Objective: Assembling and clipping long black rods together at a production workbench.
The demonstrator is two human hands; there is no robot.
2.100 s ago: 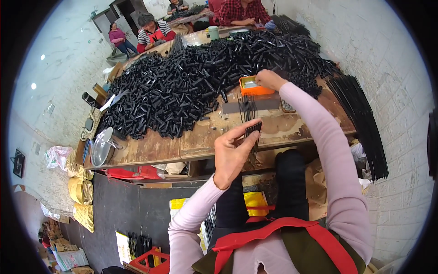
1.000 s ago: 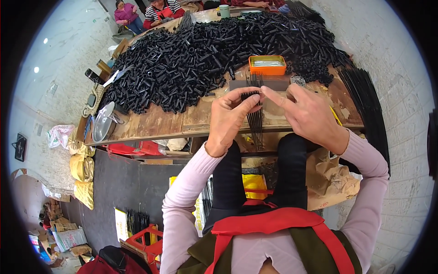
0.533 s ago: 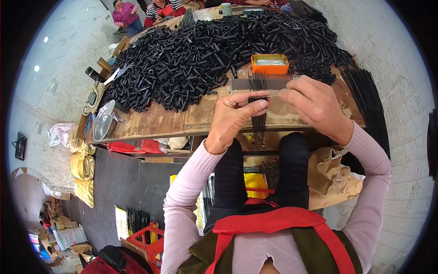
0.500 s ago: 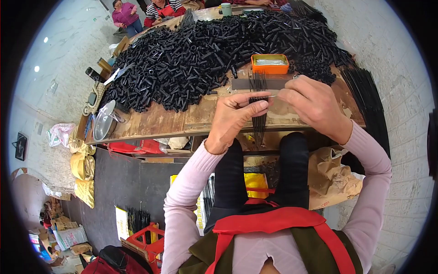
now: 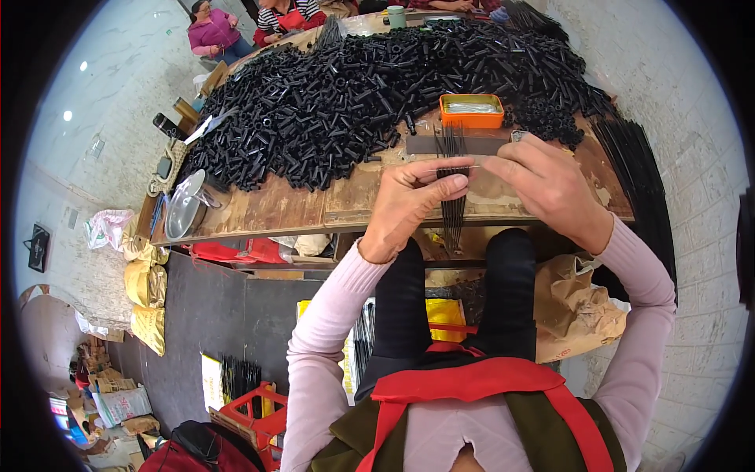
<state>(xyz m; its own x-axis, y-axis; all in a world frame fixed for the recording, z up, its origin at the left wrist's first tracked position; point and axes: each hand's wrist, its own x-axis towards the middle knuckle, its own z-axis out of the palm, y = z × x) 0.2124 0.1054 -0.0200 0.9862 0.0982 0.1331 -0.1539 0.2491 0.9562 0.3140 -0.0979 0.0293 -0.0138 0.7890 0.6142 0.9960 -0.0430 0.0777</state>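
Observation:
My left hand reaches over the table edge, forefinger and thumb closed around a bundle of thin black rods. The rods run away from me, fanned at the far end, and their near ends stick out past the edge. My right hand is closed in a pinch beside it, fingertips close to the left ones. Between the two pinches shows a thin silvery wire; its right end goes into my right fingertips. Just beyond the hands stands an orange tin holding silvery pins or wires.
A large heap of short black tubes covers the far table. Under the rods lies a flat dark strip. Long black rods are stacked at the right edge, a clear bowl at the left. People are across the table.
The whole view has shifted slightly, so the table sits a little farther right. Both hands keep almost the same pose around the rods and wire.

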